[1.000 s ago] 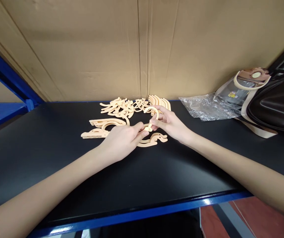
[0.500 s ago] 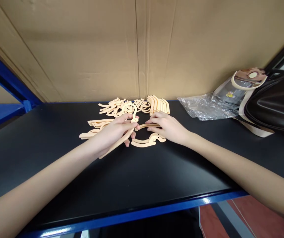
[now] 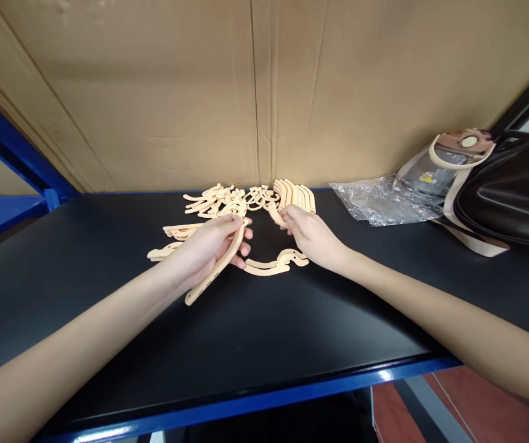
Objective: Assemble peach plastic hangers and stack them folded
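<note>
My left hand (image 3: 215, 246) is closed around a beige hanger arm (image 3: 215, 274), whose long end slants down toward me past the palm. A curved beige hook (image 3: 239, 208) shows above its fingertips; whether it is joined to the arm I cannot tell. My right hand (image 3: 313, 237) pinches another beige hanger arm (image 3: 276, 215), tilted just in front of a neat stack of hanger arms (image 3: 297, 195). Two nested hanger pieces (image 3: 271, 268) lie on the black table between and below the hands. More hanger pieces (image 3: 165, 252) lie left of my left hand.
Behind the hands, a loose pile of beige parts (image 3: 209, 200) lies against the cardboard wall (image 3: 153, 92). To the right are a crumpled clear plastic bag (image 3: 370, 197), a strapped drinking bottle (image 3: 435, 169) and a dark bag (image 3: 518, 191). A blue edge (image 3: 264, 403) borders the black table (image 3: 246, 344).
The hanger arm in my right hand has turned from lying sideways toward my left hand to slanting up and away. The piece in my left hand has rotated slightly, its hook now lower.
</note>
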A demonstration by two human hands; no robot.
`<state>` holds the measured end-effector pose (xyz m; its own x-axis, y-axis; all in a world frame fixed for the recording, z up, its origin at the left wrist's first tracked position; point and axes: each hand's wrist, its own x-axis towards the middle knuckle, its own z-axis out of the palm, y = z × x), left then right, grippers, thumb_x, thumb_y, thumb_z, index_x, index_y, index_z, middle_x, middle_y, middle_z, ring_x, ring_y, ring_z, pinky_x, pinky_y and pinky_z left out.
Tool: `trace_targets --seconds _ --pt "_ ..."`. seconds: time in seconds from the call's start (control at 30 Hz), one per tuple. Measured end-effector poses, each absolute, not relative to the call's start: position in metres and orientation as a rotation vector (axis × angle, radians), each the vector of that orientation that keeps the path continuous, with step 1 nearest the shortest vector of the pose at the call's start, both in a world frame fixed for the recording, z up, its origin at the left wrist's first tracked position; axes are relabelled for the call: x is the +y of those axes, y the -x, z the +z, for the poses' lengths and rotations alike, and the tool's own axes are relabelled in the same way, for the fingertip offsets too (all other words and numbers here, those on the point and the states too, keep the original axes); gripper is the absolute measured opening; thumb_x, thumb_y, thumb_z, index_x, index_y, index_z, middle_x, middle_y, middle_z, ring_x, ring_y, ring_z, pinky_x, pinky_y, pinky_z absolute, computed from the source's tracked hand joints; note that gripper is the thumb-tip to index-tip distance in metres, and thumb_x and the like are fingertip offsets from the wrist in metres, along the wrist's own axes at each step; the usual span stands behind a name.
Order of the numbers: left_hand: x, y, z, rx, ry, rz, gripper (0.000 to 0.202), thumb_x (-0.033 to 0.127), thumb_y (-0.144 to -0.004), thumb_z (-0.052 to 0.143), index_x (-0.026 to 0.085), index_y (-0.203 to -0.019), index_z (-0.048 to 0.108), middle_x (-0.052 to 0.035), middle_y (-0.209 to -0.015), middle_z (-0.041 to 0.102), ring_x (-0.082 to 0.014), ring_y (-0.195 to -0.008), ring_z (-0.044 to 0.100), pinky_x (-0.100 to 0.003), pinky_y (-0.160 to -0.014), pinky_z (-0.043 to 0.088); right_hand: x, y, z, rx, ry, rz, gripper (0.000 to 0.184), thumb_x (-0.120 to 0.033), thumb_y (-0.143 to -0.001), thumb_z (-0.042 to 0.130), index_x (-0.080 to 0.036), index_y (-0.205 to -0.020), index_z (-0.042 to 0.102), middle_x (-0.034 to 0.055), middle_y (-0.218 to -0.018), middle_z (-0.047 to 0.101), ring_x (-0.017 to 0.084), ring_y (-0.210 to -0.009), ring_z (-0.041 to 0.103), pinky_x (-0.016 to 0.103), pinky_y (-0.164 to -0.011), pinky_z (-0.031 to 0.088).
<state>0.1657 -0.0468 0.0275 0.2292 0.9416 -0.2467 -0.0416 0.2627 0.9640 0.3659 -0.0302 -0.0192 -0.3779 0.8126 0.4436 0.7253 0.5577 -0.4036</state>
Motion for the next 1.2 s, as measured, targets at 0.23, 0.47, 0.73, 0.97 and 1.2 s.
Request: trace_targets --seconds 0.23,0.47,0.73,0.97,1.2 --pt "-0.045 -0.161 0.022 1.077 -1.106 0.867 0.007 0.015 -0.088 0.057 0.015 -0.088 0.064 -0.0084 -0.096 0.067 -0.0160 -0.063 0.068 -0.025 -0.046 0.060 -0.041 -0.363 -0.010 -2.211 1.229 0.186 0.033 -0.038 -0.102 0.036 -0.019 -0.083 0.055 -0.0040 -0.064 0.054 0.009 -0.055 0.048 0.023 -0.057 0.033" --pt "-0.046 -0.159 0.025 1.057 -1.176 0.823 0.009 0.019 -0.084 0.064 0.015 -0.091 0.068 -0.0105 -0.105 0.069 -0.0206 -0.069 0.073 -0.027 -0.053 0.063 -0.044 -0.364 -0.007 -2.412 1.204 0.128 0.042 -0.048 -0.097 0.050 -0.019 -0.070 0.062 -0.0045 -0.060 0.058 0.009 -0.056 0.049 0.023 -0.054 0.026" --pt "-0.046 -0.157 0.026 1.073 -1.190 0.762 0.019 0.023 -0.085 0.065 0.014 -0.102 0.070 -0.0107 -0.101 0.070 -0.0199 -0.069 0.073 -0.026 -0.052 0.062 -0.047 -0.363 -0.002 -2.443 1.213 -0.032 0.036 -0.046 -0.097 0.050 -0.020 -0.087 0.073 0.0009 -0.077 0.069 0.013 -0.070 0.059 0.025 -0.056 0.026" --pt "-0.043 -0.155 0.024 1.019 -1.225 0.763 0.014 0.022 -0.084 0.065 0.017 -0.095 0.071 -0.0092 -0.098 0.070 -0.0181 -0.068 0.072 -0.025 -0.051 0.062 -0.046 -0.366 -0.002 -2.463 1.089 -0.415 0.044 -0.046 -0.100 0.043 -0.018 -0.081 0.072 0.0021 -0.069 0.067 0.015 -0.064 0.058 0.028 -0.058 0.030" --pt "-0.041 -0.154 0.023 0.985 -1.251 0.757 0.011 0.022 -0.085 0.065 0.018 -0.093 0.072 -0.0079 -0.087 0.070 -0.0187 -0.069 0.070 -0.024 -0.051 0.061 -0.045 -0.367 -0.003 -2.451 0.995 -0.510 0.040 -0.044 -0.099 0.046 -0.018 -0.083 0.072 0.0008 -0.071 0.068 0.015 -0.067 0.060 0.028 -0.061 0.034"
